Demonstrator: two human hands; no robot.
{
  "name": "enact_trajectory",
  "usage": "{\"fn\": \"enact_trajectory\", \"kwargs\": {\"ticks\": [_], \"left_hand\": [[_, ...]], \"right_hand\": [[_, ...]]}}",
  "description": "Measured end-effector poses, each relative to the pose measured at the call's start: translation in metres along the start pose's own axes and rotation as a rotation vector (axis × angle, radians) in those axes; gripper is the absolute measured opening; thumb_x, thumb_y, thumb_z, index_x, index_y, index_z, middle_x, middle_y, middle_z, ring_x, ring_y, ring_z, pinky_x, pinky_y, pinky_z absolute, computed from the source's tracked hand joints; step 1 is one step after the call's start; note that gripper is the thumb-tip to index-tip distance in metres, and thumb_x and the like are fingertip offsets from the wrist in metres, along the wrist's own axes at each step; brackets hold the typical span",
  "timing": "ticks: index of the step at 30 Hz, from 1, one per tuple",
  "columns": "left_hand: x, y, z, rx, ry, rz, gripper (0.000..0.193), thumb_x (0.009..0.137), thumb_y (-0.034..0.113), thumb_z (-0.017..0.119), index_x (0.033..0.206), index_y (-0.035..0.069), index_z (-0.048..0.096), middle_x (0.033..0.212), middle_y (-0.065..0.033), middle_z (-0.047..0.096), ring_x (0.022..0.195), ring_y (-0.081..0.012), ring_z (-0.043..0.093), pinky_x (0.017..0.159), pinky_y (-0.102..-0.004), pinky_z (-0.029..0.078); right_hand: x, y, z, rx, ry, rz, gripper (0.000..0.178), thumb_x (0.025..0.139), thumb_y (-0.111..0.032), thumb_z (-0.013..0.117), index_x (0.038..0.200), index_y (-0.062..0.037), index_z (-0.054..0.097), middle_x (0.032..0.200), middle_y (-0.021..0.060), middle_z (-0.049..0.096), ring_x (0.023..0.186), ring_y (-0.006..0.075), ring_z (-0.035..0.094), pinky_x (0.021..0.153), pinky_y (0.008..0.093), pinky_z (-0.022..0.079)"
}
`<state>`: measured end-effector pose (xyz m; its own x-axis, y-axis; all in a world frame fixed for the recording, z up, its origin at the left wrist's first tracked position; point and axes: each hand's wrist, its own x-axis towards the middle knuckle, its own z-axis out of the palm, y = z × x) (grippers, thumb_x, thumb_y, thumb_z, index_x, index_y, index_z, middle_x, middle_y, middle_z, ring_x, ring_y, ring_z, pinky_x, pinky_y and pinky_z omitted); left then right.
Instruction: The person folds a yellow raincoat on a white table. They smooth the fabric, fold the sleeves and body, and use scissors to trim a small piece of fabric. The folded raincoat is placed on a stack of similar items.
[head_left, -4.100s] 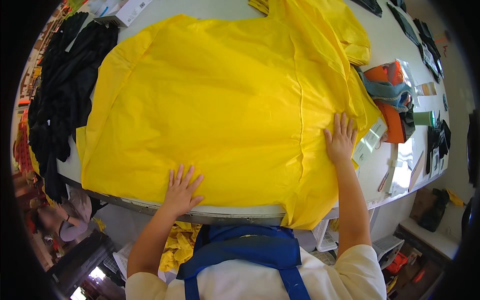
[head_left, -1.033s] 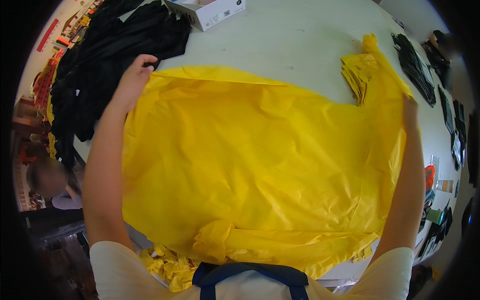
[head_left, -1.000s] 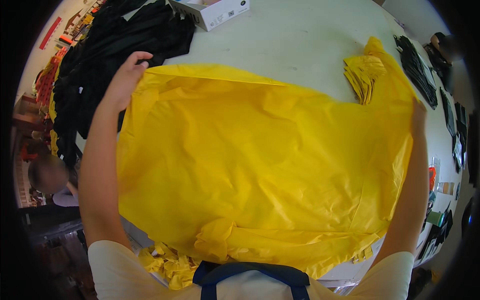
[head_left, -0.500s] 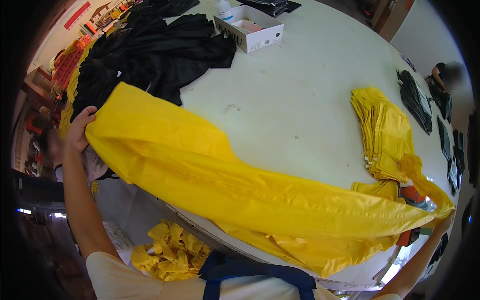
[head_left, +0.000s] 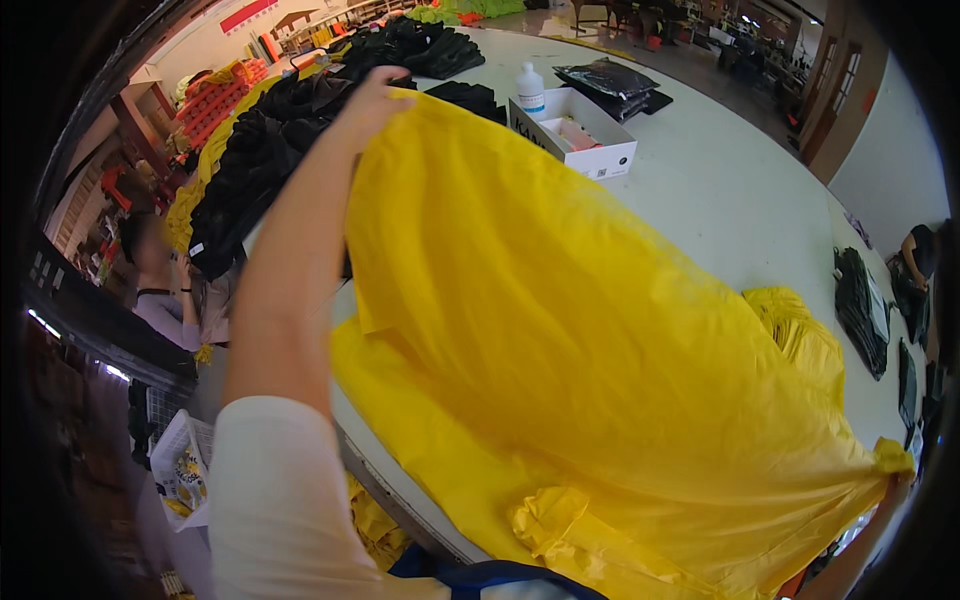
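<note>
At 8 o'clock the white basket [head_left: 205, 440] is partly lost in murk; at 10 o'clock the black garments [head_left: 270, 150] are cut across by the person's raised left arm; the left hand [head_left: 375, 105], at 11 o'clock, is blurred, the arm reaching up and forward, its fingers closed on the cloth's upper corner; from there the yellow cloth [head_left: 570, 300] fills the middle, sloping down toward 4 o'clock over the worktop [head_left: 730, 200], smooth and glossy above, soft creases below, a crumpled tuft near 6 o'clock, its lower edge out of frame; it hides the near side of the white box [head_left: 600, 160] at 1 o'clock and part of the yellow stack [head_left: 805, 345] at 3 o'clock; the right hand [head_left: 893, 492], at 4 o'clock, grips a puckered bunch that covers most fingers, its forearm low and cut off.
</note>
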<state>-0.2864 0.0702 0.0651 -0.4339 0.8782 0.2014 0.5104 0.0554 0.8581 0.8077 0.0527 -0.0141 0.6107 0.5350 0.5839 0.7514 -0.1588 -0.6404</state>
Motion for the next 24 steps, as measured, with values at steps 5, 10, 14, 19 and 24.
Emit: {"fn": "enact_trajectory", "kwargs": {"ticks": [5,10,14,19,24], "left_hand": [[0.023,0.008,0.126,0.940,-0.179,-0.078,0.082,0.082,0.045,0.062,0.149,0.036,0.017,0.135,-0.0124,0.052,0.119,-0.0318,0.055,0.097,-0.0513,0.042],[-0.053,-0.043,0.145,0.830,-0.158,0.158,0.071,0.086,0.030,0.063,0.147,0.028,0.027,0.137,-0.0145,0.041,0.121,-0.0350,0.046,0.099,-0.0453,0.041],[-0.159,-0.121,0.128,1.037,-0.267,0.061,0.067,0.089,0.035,0.060,0.147,0.026,0.028,0.150,-0.0146,0.028,0.135,-0.0338,0.031,0.108,-0.0463,0.030],[-0.273,-0.224,0.050,1.112,-0.079,-0.495,0.076,0.088,0.052,0.054,0.150,0.026,0.019,0.156,-0.0119,0.016,0.142,-0.0330,0.017,0.114,-0.0463,0.017],[-0.312,-0.309,-0.020,0.891,-0.004,-0.729,0.079,0.082,0.042,0.065,0.147,0.018,0.027,0.148,-0.0167,0.031,0.133,-0.0331,0.034,0.104,-0.0462,0.034]], "right_hand": [[-0.047,0.019,0.115,-0.158,-0.078,-0.118,0.052,0.098,-0.032,0.048,0.139,-0.0006,0.039,0.137,0.0191,0.045,0.123,0.0327,0.047,0.102,0.0401,0.039],[-0.191,0.009,0.154,-0.181,-0.201,-0.319,0.053,0.097,-0.029,0.051,0.140,-0.0011,0.037,0.140,0.0199,0.042,0.127,0.0338,0.043,0.105,0.0410,0.037],[-0.344,-0.118,0.092,-0.328,-0.623,-0.457,0.061,0.088,-0.008,0.059,0.143,-0.0035,0.033,0.147,0.0214,0.032,0.139,0.0411,0.023,0.111,0.0498,0.025],[-0.491,-0.202,0.035,-0.373,-1.087,-0.498,0.062,0.090,-0.023,0.055,0.145,-0.0078,0.030,0.154,0.0167,0.018,0.143,0.0389,0.008,0.111,0.0585,0.011],[-0.547,-0.185,0.043,-0.557,-1.297,-0.424,0.062,0.093,-0.035,0.043,0.147,-0.0102,0.029,0.158,0.0109,0.011,0.145,0.0365,0.003,0.112,0.0594,0.002]]}}
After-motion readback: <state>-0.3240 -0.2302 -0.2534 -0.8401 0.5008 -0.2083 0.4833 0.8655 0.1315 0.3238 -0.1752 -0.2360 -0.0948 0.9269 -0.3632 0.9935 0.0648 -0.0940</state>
